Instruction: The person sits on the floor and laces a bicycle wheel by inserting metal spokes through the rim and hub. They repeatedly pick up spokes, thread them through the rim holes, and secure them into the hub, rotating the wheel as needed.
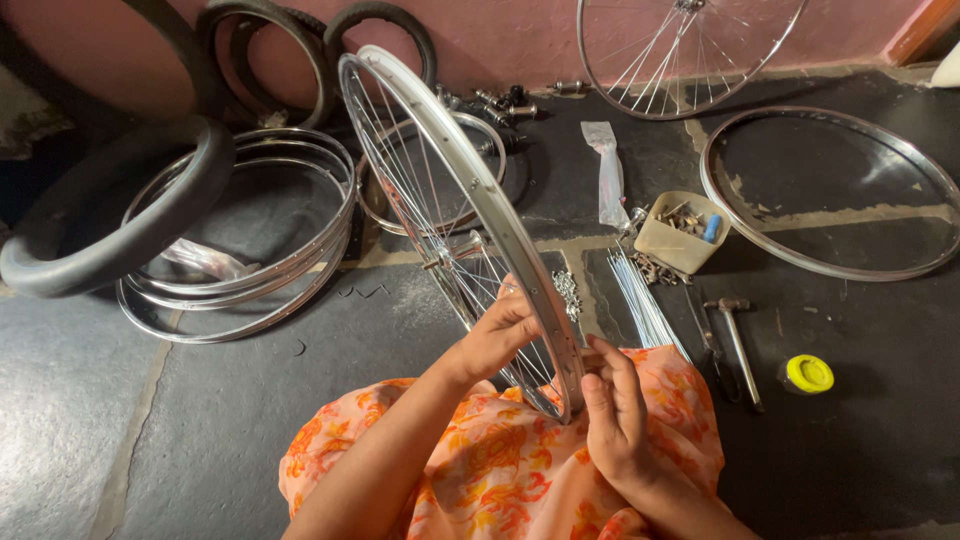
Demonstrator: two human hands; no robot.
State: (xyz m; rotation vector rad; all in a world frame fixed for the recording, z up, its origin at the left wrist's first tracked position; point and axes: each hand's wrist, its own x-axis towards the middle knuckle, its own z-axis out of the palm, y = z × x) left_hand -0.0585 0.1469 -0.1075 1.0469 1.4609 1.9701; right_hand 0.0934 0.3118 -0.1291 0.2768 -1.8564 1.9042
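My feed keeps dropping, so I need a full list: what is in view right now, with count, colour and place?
spoked wheel: 1, silver, upright at centre, rim in both hands
bare rims: a stack, count unclear, silver, floor left
tyres: 1 black on the stack; more against the pink wall
second spoked wheel: 1, silver, leaning on wall, top
single rim: 1, silver, floor right
parts tub: 1, beige, centre right
loose spokes: 1 bundle, silver, beside the tub
hammer: 1, metal, floor right
round lid: 1, yellow, far right
plastic bag: 1, clear, behind the tub
left hand: on spokes inside the rim
right hand: on the rim's near edge
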